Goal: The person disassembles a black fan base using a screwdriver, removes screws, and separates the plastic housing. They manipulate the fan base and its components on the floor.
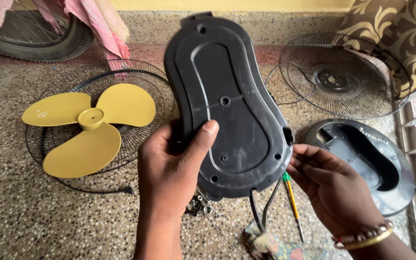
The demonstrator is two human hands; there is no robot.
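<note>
My left hand [172, 168] grips the lower left edge of a black plastic fan housing [225, 101], thumb pressed on its flat back face. The housing is long and rounded, held upright above the floor, with several screw holes in it. My right hand [331, 185] touches its lower right edge with the fingertips near a small side tab. Two dark cables [261, 212] hang from the bottom of the housing.
A yellow three-blade fan propeller [87, 127] lies on a black wire grille [162, 103] at left. A second wire grille [343, 77] lies at the back right, a round grey-black base [386, 168] at right. A green-handled screwdriver [292, 200], loose screws [201, 206] and a patterned cloth [273, 245] lie below.
</note>
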